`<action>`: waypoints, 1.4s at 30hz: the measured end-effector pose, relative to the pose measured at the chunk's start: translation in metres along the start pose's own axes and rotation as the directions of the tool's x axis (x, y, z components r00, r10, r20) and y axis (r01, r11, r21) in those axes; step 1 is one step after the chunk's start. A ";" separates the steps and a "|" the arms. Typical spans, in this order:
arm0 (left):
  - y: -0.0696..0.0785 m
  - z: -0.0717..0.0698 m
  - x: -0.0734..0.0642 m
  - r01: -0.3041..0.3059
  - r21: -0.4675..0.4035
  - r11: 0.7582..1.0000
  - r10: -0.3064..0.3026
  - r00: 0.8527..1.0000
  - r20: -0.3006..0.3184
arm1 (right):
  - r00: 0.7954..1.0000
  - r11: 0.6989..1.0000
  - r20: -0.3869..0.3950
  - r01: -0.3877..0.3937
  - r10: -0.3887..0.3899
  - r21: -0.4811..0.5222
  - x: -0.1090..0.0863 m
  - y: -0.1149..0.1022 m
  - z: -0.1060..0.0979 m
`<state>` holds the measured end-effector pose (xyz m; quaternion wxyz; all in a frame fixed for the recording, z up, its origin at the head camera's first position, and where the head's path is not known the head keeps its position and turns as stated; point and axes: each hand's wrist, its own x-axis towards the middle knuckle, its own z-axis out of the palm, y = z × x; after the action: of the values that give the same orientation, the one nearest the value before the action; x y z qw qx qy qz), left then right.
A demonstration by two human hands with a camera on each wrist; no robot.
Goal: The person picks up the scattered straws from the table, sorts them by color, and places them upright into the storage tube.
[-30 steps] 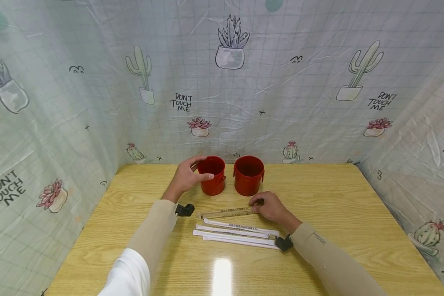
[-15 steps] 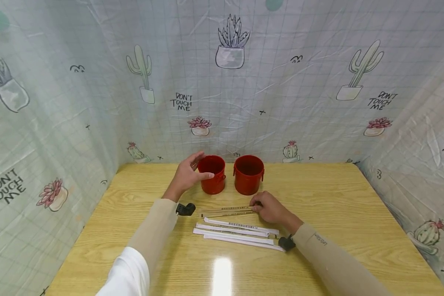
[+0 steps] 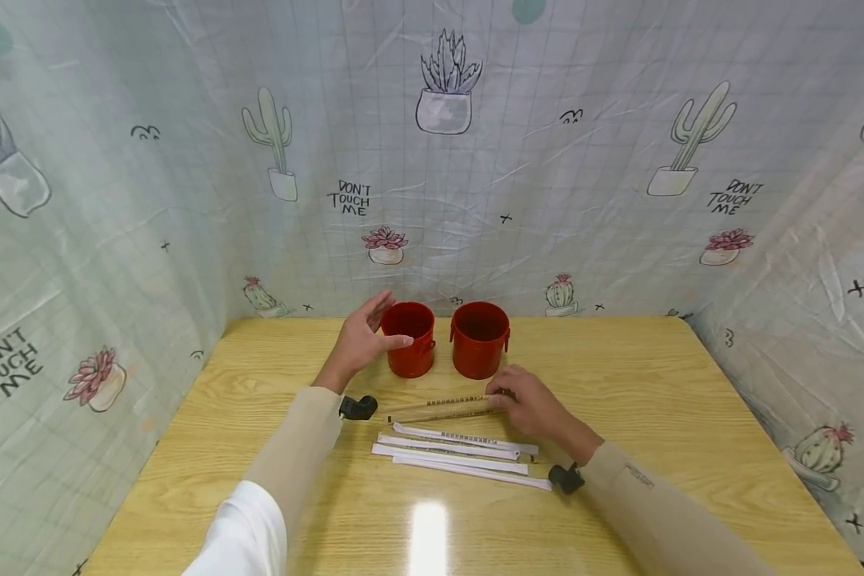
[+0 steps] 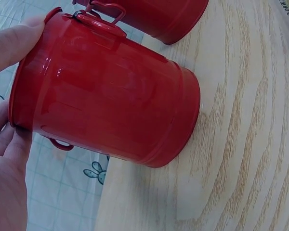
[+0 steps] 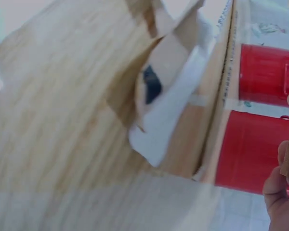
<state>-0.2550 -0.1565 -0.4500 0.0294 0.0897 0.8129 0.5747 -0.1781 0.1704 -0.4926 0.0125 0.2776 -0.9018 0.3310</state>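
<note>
Two red metal buckets stand upright side by side at the back of the table. My left hand [image 3: 361, 342] is spread around the left bucket [image 3: 412, 362]; its thumb [image 4: 20, 43] lies at the rim and its fingers extend past the far side. With thumb and fingertips, my right hand [image 3: 529, 400] pinches the right end of a brown paper-wrapped straw [image 3: 446, 402], in front of the right bucket [image 3: 478, 358]. Just below it lies another brown wrapped straw [image 3: 432, 417]. The right wrist view cuts off most of that hand at its right edge.
Several white paper-wrapped straws [image 3: 461, 464] lie roughly parallel on the wooden table [image 3: 634, 448], nearer the front. A cactus-printed sheet [image 3: 518, 160] hangs behind the table and along both sides. Black wrist cameras sit below each hand.
My right hand has risen slightly, tilting up the held brown straw's right end. The left hand's fingers have straightened a little away from the bucket's rim, with its thumb staying at the front.
</note>
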 end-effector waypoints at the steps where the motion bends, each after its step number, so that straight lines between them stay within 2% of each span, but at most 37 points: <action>1: 0.000 0.000 0.000 -0.001 -0.002 1.000 0.001 1.000 0.000 | 1.000 1.000 -0.016 0.021 -0.021 -0.014 -0.001 -0.001 -0.002; 4: 0.000 -0.001 0.000 -0.004 0.001 1.000 0.004 1.000 0.002 | 0.992 0.991 -0.056 0.106 -0.110 -0.083 -0.003 -0.004 -0.007; 8: 0.000 0.000 -0.001 -0.008 0.015 1.000 0.008 1.000 -0.002 | 0.965 0.957 -0.096 0.225 -0.245 -0.181 -0.006 -0.005 -0.014; 16: -0.001 0.000 -0.002 -0.008 0.016 1.000 0.008 1.000 -0.009 | 0.903 0.869 -0.109 0.358 -0.415 -0.342 -0.008 -0.003 -0.025; 21: 0.000 0.001 -0.002 -0.015 0.015 1.000 0.015 1.000 -0.003 | 0.870 0.827 -0.114 0.405 -0.480 -0.390 -0.008 -0.004 -0.030; 29: 0.001 0.001 -0.002 0.003 0.031 1.000 -0.003 1.000 -0.004 | 0.832 0.810 -0.158 0.446 -0.532 -0.380 -0.005 -0.010 -0.043; 32: 0.000 0.002 -0.002 0.004 0.028 1.000 -0.004 1.000 0.001 | 0.830 0.814 -0.174 0.440 -0.530 -0.380 -0.004 -0.012 -0.046; 36: 0.002 0.001 -0.003 0.003 0.026 1.000 -0.003 1.000 0.002 | 0.832 0.840 -0.233 0.408 -0.503 -0.358 0.000 -0.015 -0.046; 38: 0.002 0.001 -0.003 0.004 0.030 1.000 -0.004 1.000 0.001 | 0.820 0.851 -0.280 0.402 -0.499 -0.337 0.003 -0.017 -0.044; 42: 0.004 0.001 -0.004 0.001 0.036 0.999 0.000 1.000 -0.003 | 0.774 0.858 -0.378 0.416 -0.509 -0.302 0.014 -0.025 -0.038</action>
<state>-0.2510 -0.1554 -0.4468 0.0265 0.0890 0.8231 0.5602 -0.1832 0.1707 -0.4459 0.3276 0.4057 -0.8063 0.2791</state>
